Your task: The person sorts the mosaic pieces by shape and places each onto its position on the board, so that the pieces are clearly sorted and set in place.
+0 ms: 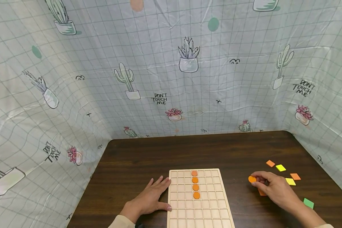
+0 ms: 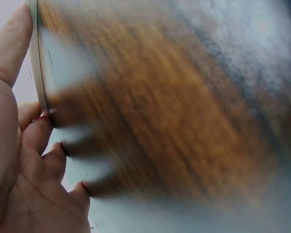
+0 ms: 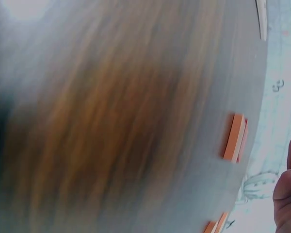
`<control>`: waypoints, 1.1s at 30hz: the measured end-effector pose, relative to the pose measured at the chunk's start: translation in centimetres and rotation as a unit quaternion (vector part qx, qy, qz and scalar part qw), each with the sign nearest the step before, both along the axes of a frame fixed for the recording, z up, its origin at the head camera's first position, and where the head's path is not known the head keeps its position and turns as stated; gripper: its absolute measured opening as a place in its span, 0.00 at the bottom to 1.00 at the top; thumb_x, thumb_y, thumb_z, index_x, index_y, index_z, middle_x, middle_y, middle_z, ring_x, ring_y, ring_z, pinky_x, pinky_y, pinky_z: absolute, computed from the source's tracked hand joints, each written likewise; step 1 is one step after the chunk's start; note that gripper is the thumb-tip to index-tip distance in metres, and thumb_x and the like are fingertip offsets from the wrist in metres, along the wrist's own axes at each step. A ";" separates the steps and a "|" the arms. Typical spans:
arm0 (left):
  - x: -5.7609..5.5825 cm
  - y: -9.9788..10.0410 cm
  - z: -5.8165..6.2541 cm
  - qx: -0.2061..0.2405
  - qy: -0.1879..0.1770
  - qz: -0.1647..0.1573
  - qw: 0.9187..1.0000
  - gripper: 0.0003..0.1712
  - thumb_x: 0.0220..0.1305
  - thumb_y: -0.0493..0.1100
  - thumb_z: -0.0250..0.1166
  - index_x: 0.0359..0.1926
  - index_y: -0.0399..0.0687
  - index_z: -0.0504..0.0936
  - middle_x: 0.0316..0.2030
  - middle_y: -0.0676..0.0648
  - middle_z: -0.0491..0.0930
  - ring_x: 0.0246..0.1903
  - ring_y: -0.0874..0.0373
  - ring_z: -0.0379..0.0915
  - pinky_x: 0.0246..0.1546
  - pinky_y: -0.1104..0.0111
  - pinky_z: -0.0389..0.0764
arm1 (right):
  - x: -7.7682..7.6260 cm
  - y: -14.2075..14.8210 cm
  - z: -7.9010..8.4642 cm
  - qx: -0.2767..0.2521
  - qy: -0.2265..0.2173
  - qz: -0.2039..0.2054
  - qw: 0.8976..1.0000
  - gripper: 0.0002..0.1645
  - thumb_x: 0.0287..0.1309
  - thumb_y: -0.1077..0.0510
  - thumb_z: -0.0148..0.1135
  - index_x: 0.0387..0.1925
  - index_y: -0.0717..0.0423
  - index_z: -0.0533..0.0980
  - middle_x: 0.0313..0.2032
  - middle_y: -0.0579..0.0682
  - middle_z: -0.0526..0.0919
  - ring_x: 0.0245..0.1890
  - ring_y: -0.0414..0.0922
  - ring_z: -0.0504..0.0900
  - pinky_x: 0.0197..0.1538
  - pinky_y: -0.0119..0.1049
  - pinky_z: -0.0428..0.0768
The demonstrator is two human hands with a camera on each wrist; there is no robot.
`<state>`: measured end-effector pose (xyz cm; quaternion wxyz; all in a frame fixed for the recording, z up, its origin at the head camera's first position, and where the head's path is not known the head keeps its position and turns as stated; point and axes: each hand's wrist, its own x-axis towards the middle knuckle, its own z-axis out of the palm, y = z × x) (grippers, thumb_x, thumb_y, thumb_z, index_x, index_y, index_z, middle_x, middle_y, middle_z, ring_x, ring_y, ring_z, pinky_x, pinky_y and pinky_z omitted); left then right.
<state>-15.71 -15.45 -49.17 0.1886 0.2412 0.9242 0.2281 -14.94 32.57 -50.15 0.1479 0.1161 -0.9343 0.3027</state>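
A pale wooden grid board [image 1: 182,204] lies on the dark table. Four would exceed the count, so several orange discs [image 1: 195,187] form a column in its upper middle squares. My left hand [image 1: 151,199] rests at the board's left edge, fingers spread, with thumb and fingertips touching that edge; the left wrist view shows the same hand [image 2: 39,160] against the board's thin side. To the right of the board, my right hand [image 1: 279,188] pinches an orange disc [image 1: 252,179] between thumb and fingers. Under that hand an orange tile [image 1: 262,192] is partly hidden.
Around my right hand lie loose tiles: two orange ones, two yellow ones [image 1: 280,167] and a green one [image 1: 308,203]. In the right wrist view an orange tile [image 3: 234,137] sits near the hand. A patterned curtain [image 1: 202,85] surrounds the wooden table [image 1: 136,158].
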 end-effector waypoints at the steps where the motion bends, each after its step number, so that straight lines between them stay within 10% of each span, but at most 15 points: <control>1: 0.0 0.0 0.0 0.000 0.000 0.000 1.000 0.57 0.63 0.67 0.71 0.84 0.51 0.57 0.84 0.49 0.54 0.84 0.46 0.42 0.82 0.40 0.41 | 0.0 -0.3 0.0 -0.003 0.000 0.003 1.000 0.14 0.56 0.61 0.79 0.44 0.50 0.86 0.29 0.34 0.77 0.22 0.28 0.69 0.23 0.28 0.70; 33: 0.0 0.1 0.5 0.006 -0.004 0.001 1.000 0.57 0.64 0.66 0.71 0.84 0.50 0.57 0.83 0.48 0.55 0.84 0.45 0.43 0.82 0.39 0.42 | -0.4 -9.4 0.3 -0.051 -0.068 0.124 0.989 0.12 0.60 0.60 0.77 0.44 0.47 0.86 0.33 0.35 0.78 0.32 0.29 0.74 0.34 0.28 0.78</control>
